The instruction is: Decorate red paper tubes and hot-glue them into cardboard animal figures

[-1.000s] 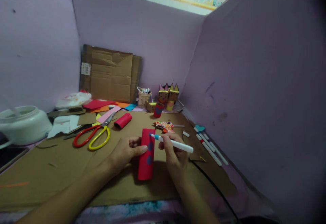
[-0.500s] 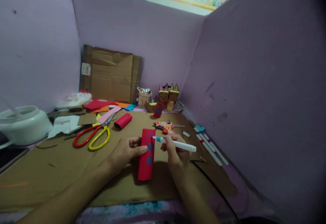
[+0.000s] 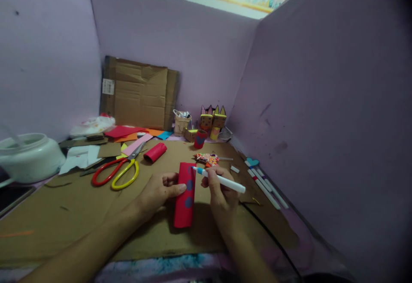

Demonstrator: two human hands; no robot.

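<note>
My left hand (image 3: 162,191) grips the left edge of a red paper-covered tube (image 3: 183,214), its thumb on the front. Two filled blue-grey dots show on the tube, with a partly drawn mark above them near the top. A white marker with a blue band (image 3: 230,183) is pinched in my right hand (image 3: 222,193), and its tip touches the tube's upper right part. Beyond the hands, a shorter red roll (image 3: 155,152) lies on the cardboard sheet (image 3: 141,236).
Scissors with red and yellow handles (image 3: 125,173) lie at the left, near a white pot (image 3: 30,156). Several markers (image 3: 264,184) lie at the right beside a black cable (image 3: 270,236). Paper scraps (image 3: 128,132), a small basket (image 3: 182,124) and cardboard figures (image 3: 212,120) stand or lie behind.
The marker tip has moved slightly up on the tube, and my right hand has shifted a little with it. The mark near the top looks darker inside. My left hand keeps its hold.
</note>
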